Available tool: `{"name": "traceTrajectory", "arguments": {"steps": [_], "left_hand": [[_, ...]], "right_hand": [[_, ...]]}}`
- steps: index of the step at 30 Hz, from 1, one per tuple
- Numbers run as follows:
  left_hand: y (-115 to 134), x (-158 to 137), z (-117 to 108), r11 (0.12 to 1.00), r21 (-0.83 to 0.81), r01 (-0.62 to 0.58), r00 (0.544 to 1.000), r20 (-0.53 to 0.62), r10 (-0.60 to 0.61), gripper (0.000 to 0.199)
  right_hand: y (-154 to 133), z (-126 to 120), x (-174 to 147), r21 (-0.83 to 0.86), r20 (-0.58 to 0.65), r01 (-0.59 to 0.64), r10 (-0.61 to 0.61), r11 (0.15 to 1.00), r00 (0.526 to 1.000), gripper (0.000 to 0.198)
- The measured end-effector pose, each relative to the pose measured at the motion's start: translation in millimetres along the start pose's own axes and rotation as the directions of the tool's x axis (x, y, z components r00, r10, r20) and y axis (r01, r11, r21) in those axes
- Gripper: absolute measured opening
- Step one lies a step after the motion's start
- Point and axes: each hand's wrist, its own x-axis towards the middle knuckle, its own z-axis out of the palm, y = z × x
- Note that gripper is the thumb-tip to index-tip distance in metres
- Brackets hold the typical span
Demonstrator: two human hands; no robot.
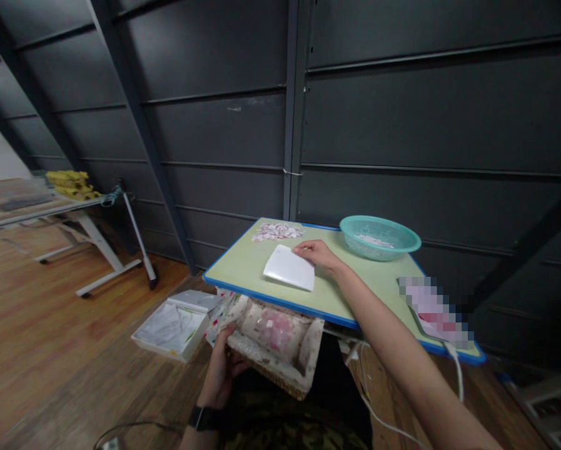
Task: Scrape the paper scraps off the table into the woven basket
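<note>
My left hand (pixel 222 357) grips the left end of a cloth-lined woven basket (pixel 287 376), held at the near edge of the table over my lap. Inside the basket lies clear plastic wrapping with something pink (pixel 275 326) in it, too blurred to name. With fingers pinched, my right hand (pixel 318 253) has hold of the far right corner of a glossy white flat piece (pixel 289 267), slightly curved at its near edge. That piece is over the light green tabletop (pixel 242 265); I cannot tell whether it touches it. Behind it is a pile of small whitish-red pieces (pixel 277 231).
A turquoise plastic basin (pixel 378 247) with small pale pieces stands at the back right. A pixelated flat device (pixel 433 312) with a white cable (pixel 456 369) lies at the right edge. An open white box (pixel 172 328) is at the lower left. A dark panelled wall (pixel 214 125) rises behind.
</note>
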Motion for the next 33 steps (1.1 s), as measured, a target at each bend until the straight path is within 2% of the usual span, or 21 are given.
{"name": "traceTrajectory", "arguments": {"steps": [2,4,5,7,10,13,18,21,25,28,31,33], "left_hand": [[0,-1,0,1.0,0.001,0.001,1.0,0.005,-0.001,0.035],[-1,-1,0,1.0,-0.01,-0.003,1.0,0.016,0.003,0.037],[-1,0,-1,1.0,-0.015,-0.005,1.0,0.018,0.005,0.038],[-1,0,-1,1.0,-0.017,-0.008,1.0,0.013,0.008,0.039],[-1,1,0,1.0,-0.006,0.005,1.0,0.003,-0.005,0.037],[-1,1,1,1.0,0.004,0.011,1.0,0.002,-0.011,0.036],[1,-1,3,1.0,0.007,-0.01,1.0,0.016,0.01,0.033],[2,-3,3,1.0,0.009,-0.001,1.0,0.011,0.0,0.032],[1,-3,2,1.0,0.003,-0.002,1.0,0.025,0.002,0.032],[0,-2,1,1.0,0.009,-0.006,1.0,0.021,0.006,0.032],[1,-3,2,1.0,-0.007,0.0,1.0,0.028,0.001,0.033],[2,-3,3,1.0,-0.014,0.0,1.0,0.029,0.001,0.033]], "right_hand": [[2,-14,6,-0.044,-0.243,0.008,-0.018,0.999,0.97,0.054],[3,-32,9,-0.2,-0.488,-0.055,-0.051,0.978,0.871,0.049],[3,-40,9,-0.298,-0.565,-0.132,-0.063,0.945,0.823,0.045],[3,-54,7,-0.43,-0.665,-0.296,-0.077,0.853,0.743,0.042],[2,-64,1,-0.505,-0.715,-0.473,-0.043,0.722,0.697,0.04],[3,-64,-1,-0.552,-0.703,-0.539,-0.007,0.636,0.711,0.037],[8,-58,4,-0.632,-0.594,-0.504,0.05,0.589,0.803,0.031],[12,-57,8,-0.668,-0.491,-0.423,0.065,0.612,0.869,0.028],[17,-56,13,-0.627,-0.293,-0.221,0.037,0.747,0.955,0.028],[19,-53,14,-0.581,-0.287,-0.118,-0.067,0.805,0.956,0.032],[19,-51,14,-0.614,-0.351,-0.108,-0.149,0.782,0.924,0.031],[18,-50,13,-0.639,-0.358,-0.116,-0.16,0.76,0.92,0.028]]}}
